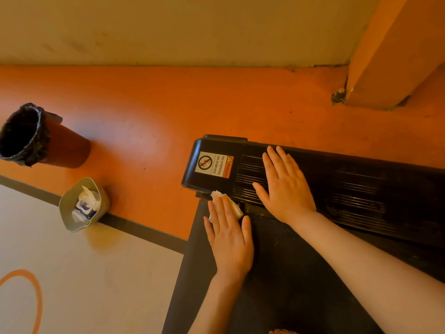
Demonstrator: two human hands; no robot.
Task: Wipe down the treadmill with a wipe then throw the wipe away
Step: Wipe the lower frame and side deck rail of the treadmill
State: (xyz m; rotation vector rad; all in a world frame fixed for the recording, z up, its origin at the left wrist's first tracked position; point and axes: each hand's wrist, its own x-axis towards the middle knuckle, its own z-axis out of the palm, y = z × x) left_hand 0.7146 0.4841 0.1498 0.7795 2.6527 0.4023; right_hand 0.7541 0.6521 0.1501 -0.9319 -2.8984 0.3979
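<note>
Wiping is under way at the front corner of the treadmill (337,189), where the belt meets the black motor cover. The left hand (228,239) lies flat, fingers straight, pressing the white wipe (234,206) onto the seam just below the cover's edge; part of the wipe shows past the fingertips. Flat pressure of this kind suits pushing the wipe across the surface rather than gripping it. The right hand (285,186) is released and spread, palm down on the ribbed top of the cover, holding nothing; I judge it serves as a brace while the person leans forward. A warning label (214,164) reading "No stepping on surface" sits on the cover's left end, just above the wipe.

The bin (36,138), lined with a dark bag, stands on the floor well to the left, within reach for the discard step, which is not yet done. Nearer, a pale tub (83,204) holding white wipes and a blue-printed pack sits beside a dark floor stripe.

The floor (149,112) is orange, meeting a pale panel bearing an orange ring at lower left. A beige wall and a square column close the far side. The belt surface is dark and matte, with pale specks near the seam.
</note>
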